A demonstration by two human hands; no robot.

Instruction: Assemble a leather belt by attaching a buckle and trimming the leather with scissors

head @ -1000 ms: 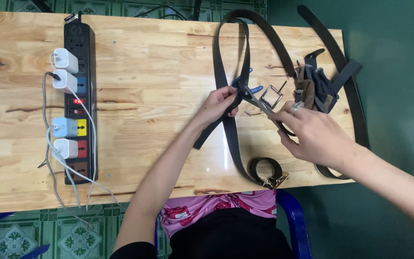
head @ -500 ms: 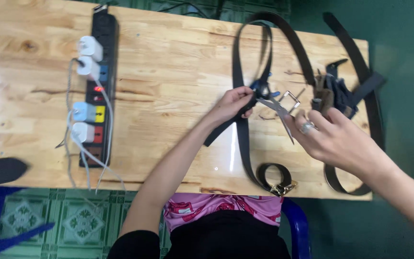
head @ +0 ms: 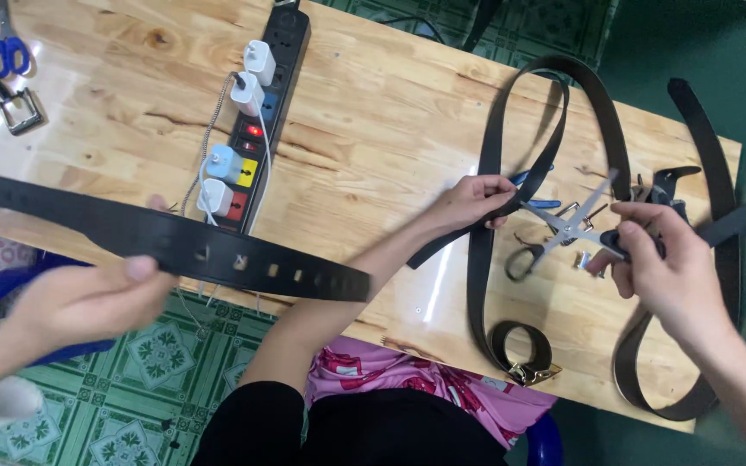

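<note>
My left hand [head: 475, 199] grips a long black belt [head: 487, 147] that loops across the far side of the wooden table [head: 373, 129]. My right hand [head: 662, 263] is closed on one black handle of a pair of metal scissors [head: 565, 228]. The scissors' blades are spread apart just right of the belt, and their other handle loop hangs free near the belt. The same belt ends in a coil with a gold buckle [head: 524, 355] at the table's near edge.
At the left, another person's hand [head: 88, 302] holds a black belt with punched holes [head: 183, 248] over the near edge. A black power strip [head: 256, 121] with chargers lies on the table. Blue scissors [head: 6, 56] and a metal buckle [head: 19, 112] are far left. More dark belts [head: 718, 198] lie at the right.
Another person's hand with a holed black belt has come in from the left. The scissors in my right hand have opened wider. My left hand stays on the belt.
</note>
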